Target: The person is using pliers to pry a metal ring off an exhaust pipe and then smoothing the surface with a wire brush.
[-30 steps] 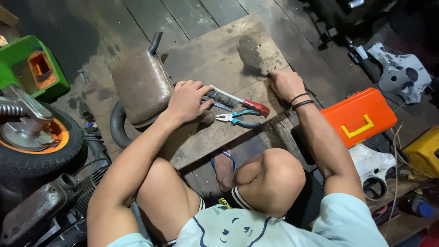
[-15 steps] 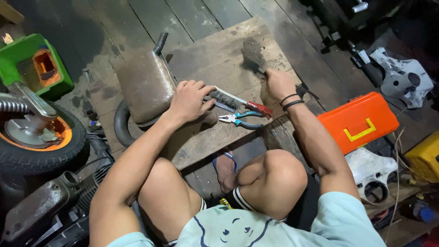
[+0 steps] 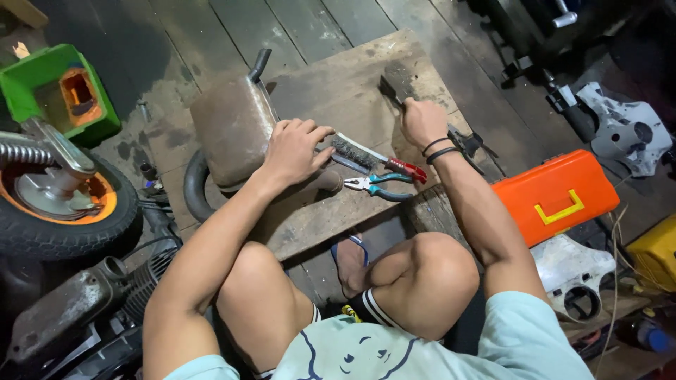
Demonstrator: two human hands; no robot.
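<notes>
The rusty muffler (image 3: 232,130) lay on the wooden board (image 3: 338,84), its long axis running away from me, pipe end pointing far. My left hand (image 3: 296,149) rested flat against its side, unclenched. My right hand (image 3: 421,121) was clenched around a dark brush (image 3: 396,84).

Right hand (image 3: 421,121) closed over dark tool (image 3: 396,83); handle hidden in fist, tool kind unclear. Muffler (image 3: 232,130) lower end hidden under left hand (image 3: 294,149) and forearm. Tyre (image 3: 67,225) at 9 o'clock cut by left edge. Yellow box (image 3: 655,252) at 3 o'clock cut by right edge. Sandal (image 3: 350,264) partly hidden behind knee.
</notes>
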